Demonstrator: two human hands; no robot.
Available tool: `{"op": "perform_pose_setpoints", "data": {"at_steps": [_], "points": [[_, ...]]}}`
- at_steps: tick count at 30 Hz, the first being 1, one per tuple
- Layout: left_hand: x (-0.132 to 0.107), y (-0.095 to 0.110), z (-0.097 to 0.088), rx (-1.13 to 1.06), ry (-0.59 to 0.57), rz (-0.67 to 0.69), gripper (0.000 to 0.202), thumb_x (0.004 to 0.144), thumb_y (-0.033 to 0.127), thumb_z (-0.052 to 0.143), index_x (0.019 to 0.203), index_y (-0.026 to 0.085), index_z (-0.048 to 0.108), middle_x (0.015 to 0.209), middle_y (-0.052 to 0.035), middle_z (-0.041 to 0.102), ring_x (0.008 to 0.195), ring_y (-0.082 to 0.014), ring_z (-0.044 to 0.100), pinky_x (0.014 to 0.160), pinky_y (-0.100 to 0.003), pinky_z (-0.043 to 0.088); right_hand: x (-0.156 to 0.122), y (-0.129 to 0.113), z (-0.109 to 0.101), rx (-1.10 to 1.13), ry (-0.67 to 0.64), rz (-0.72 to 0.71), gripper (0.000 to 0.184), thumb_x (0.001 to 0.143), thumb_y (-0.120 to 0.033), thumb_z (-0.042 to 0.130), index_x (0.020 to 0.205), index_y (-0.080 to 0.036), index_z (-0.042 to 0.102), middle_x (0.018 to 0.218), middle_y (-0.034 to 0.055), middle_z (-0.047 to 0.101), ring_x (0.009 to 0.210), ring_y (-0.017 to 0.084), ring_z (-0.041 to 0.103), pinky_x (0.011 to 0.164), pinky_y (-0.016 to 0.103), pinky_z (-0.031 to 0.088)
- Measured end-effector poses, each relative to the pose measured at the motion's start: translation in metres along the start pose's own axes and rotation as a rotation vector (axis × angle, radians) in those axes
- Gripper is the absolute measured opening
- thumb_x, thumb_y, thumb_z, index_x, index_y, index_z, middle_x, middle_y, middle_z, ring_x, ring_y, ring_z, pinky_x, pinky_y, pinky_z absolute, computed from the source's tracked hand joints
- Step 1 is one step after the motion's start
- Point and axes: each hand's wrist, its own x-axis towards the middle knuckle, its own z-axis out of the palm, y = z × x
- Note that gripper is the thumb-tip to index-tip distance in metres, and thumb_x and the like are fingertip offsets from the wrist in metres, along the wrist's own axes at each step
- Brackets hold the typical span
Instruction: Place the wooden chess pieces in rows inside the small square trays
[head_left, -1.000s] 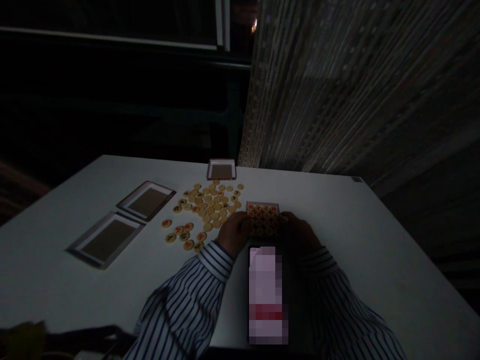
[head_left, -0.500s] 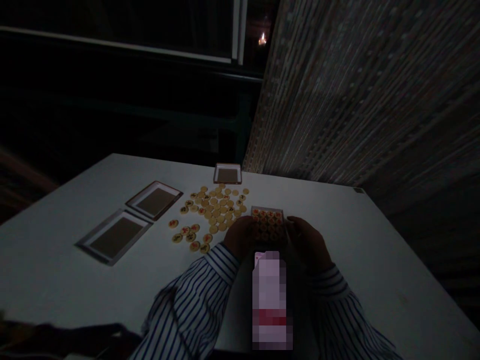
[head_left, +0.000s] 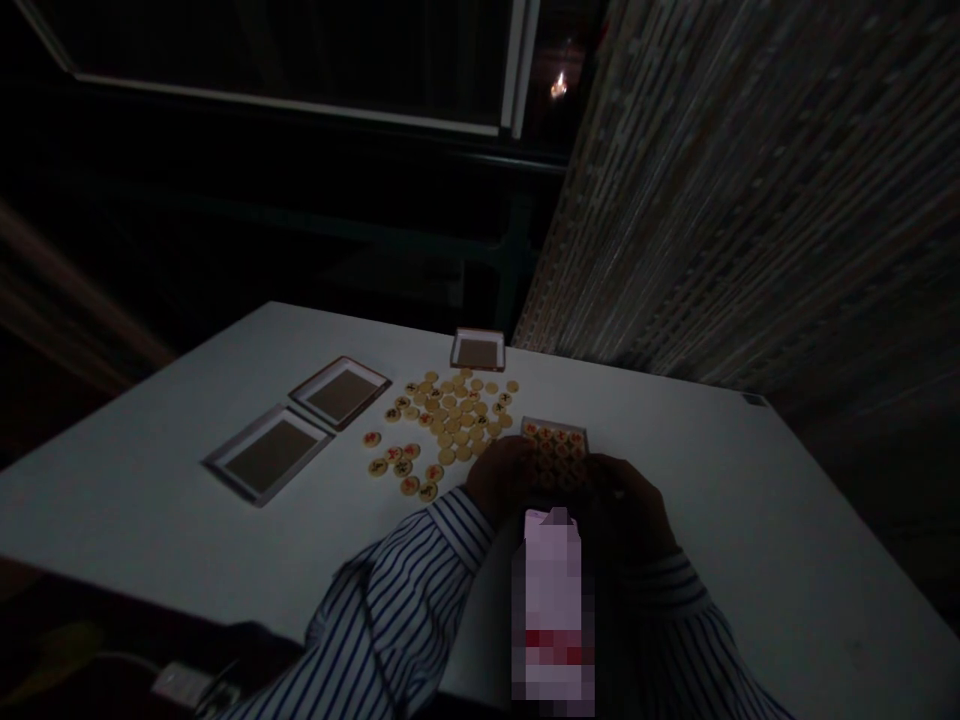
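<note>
A small box (head_left: 553, 425) of round xiangqi pieces, packed in rows with red characters facing up, stands near the middle of the white table. My left hand (head_left: 501, 480) is closed round its left side. At the right side my right hand (head_left: 636, 500) grips the box's edge with bent fingers; the fingertips are dim and partly hidden. Loose xiangqi pieces (head_left: 459, 410) lie scattered left of and beyond the box, many blank side up, some showing red or black characters. Below my hands, a lit phone (head_left: 553, 590) with a blurred screen is in view.
Two shallow trays or lids, a brown-rimmed one (head_left: 341, 393) and a grey-rimmed one (head_left: 268, 455), lie at the left of the white table (head_left: 180, 400). Another small tray (head_left: 478, 350) sits at the far edge. A string curtain (head_left: 637, 200) hangs behind on the right. The room is dark.
My right hand's fingers have closed in against the right side of the box. The view has turned slightly left, so everything appears further right. The loose pieces lie as before.
</note>
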Motion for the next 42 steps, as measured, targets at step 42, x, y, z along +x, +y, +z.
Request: {"op": "perform_pose_setpoints", "data": {"at_steps": [42], "points": [[-0.042,-0.004,-0.162,0.109,0.457,-0.472,0.026,0.077,0.036,0.055,0.091,0.016,0.066,0.086,-0.0049,0.07,0.079,-0.0166,0.065,0.074,-0.029,0.053,0.024,-0.042,-0.005,-0.143,-0.062,-0.215,0.026,0.084,-0.033,0.044,0.089,-0.017,0.064,0.079,0.0083,0.067,0.069,0.018,0.062,0.06,0.032,0.05]]}}
